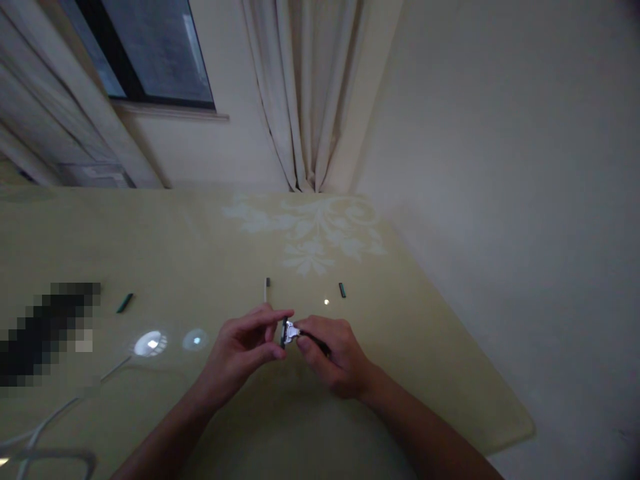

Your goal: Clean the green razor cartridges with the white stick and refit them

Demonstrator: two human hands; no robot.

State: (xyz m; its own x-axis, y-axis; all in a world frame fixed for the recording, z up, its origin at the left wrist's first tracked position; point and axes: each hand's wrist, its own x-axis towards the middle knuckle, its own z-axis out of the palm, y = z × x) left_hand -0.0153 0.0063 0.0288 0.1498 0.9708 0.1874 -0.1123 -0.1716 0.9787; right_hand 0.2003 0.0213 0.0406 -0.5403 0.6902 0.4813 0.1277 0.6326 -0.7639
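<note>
A razor with a shiny silver neck (pixel 291 331) and a dark handle is held over the table, its head turned to the left. My right hand (pixel 343 357) is closed around the handle, with the thumb lying along it. My left hand (pixel 240 347) grips the dark razor head by its two ends, between thumb and fingers. Behind my left hand lies a thin white stick with a dark tip (pixel 267 287), like a toothbrush, its lower end hidden. Beyond my right hand is a small dark green strip (pixel 342 290), which looks like a blade cartridge.
Another dark green strip (pixel 125 303) lies on the left of the pale glossy table (pixel 410 313), near a blurred-out dark object (pixel 45 333). White cable-like lines (pixel 55 413) show at the lower left. The table meets the wall (pixel 525 200) on the right; curtains (pixel 305 93) hang behind.
</note>
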